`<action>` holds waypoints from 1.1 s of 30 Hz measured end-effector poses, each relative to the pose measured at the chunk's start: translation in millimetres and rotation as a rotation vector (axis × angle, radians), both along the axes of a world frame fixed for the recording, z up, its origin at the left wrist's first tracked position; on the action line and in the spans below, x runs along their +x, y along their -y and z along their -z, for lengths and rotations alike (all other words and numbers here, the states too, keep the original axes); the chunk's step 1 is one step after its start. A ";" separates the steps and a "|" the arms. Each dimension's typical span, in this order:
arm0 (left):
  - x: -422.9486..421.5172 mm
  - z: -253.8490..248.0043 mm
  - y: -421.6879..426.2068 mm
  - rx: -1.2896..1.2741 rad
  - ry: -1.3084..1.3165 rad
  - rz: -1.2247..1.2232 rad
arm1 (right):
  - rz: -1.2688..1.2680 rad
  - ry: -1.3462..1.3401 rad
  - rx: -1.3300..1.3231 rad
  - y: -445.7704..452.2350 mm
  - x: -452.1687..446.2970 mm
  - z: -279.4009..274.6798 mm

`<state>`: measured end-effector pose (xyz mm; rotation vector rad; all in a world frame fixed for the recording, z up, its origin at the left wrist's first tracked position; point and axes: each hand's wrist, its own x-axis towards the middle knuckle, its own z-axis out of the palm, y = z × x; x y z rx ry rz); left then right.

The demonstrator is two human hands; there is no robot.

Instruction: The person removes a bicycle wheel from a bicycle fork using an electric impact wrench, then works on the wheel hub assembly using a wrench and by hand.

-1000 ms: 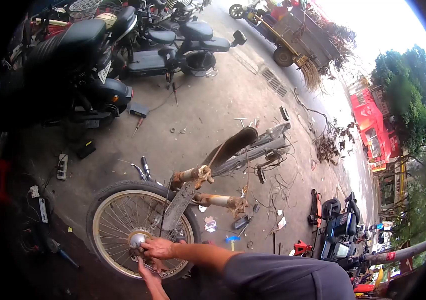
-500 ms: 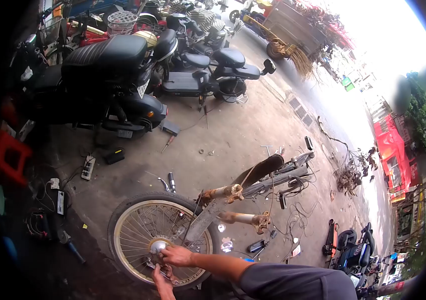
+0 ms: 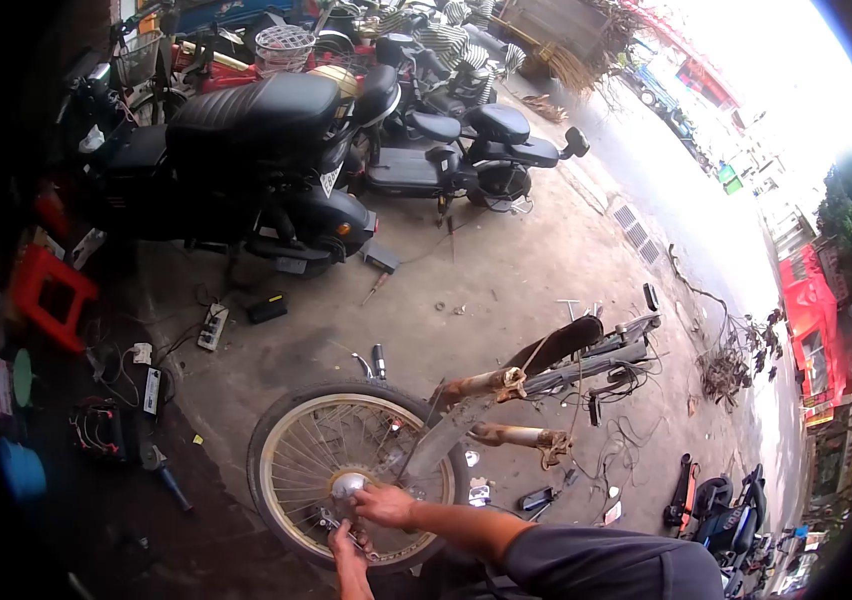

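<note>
A spoked wheel (image 3: 264, 470) with a black tyre lies under both hands, joined to an overturned frame with a rusty fork (image 3: 481, 385). My right hand (image 3: 386, 505) reaches in from the right, its fingers pinched together beside the silver hub (image 3: 349, 484). Whatever sits between those fingertips is hidden. Just below, my left hand (image 3: 348, 545) is closed round a small silvery metal tool (image 3: 329, 521), which looks like a wrench. A grey metal fork arm or bracket (image 3: 441, 443) runs from the wheel toward the rusty tubes.
Black scooters (image 3: 256, 130) stand at the upper left, near a red stool (image 3: 54, 295). An angle grinder (image 3: 168, 480), a power strip (image 3: 212, 326) and a dark-handled tool (image 3: 378, 361) lie around the wheel. Loose cables (image 3: 626, 450) and a fallen branch (image 3: 721, 350) are to the right.
The view has shifted, so the whole scene sits further right and slightly different in height. Both hands remain at the hub, in nearly the same pose.
</note>
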<state>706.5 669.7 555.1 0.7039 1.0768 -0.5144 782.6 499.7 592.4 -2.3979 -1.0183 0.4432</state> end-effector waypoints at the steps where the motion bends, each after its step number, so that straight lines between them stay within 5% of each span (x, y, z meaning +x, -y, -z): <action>1: -3.9 4.3 -0.5 0.026 0.046 0.025 | 0.003 0.006 0.002 1.2 -0.4 -0.8; 5: -14.7 24.1 1.2 0.073 0.056 0.055 | -0.012 0.036 -0.025 2.5 0.3 -2.3; 12: 17.5 -25.8 12.1 0.224 -0.021 0.189 | 0.012 0.033 0.017 1.5 -3.1 6.9; 20: 0.3 0.6 5.5 0.049 0.060 -0.010 | 0.010 0.054 0.060 0.3 -4.6 22.7; 26: 6.4 -0.2 5.1 0.206 -0.080 0.248 | 0.020 0.029 0.037 3.6 -3.1 12.7; 29: 20.7 -36.6 16.4 0.136 -0.083 0.142 | 0.021 0.050 0.060 3.5 -3.7 15.4; 33: 1.9 -5.3 6.7 0.085 -0.052 0.043 | 0.057 0.089 0.074 0.7 -7.1 16.5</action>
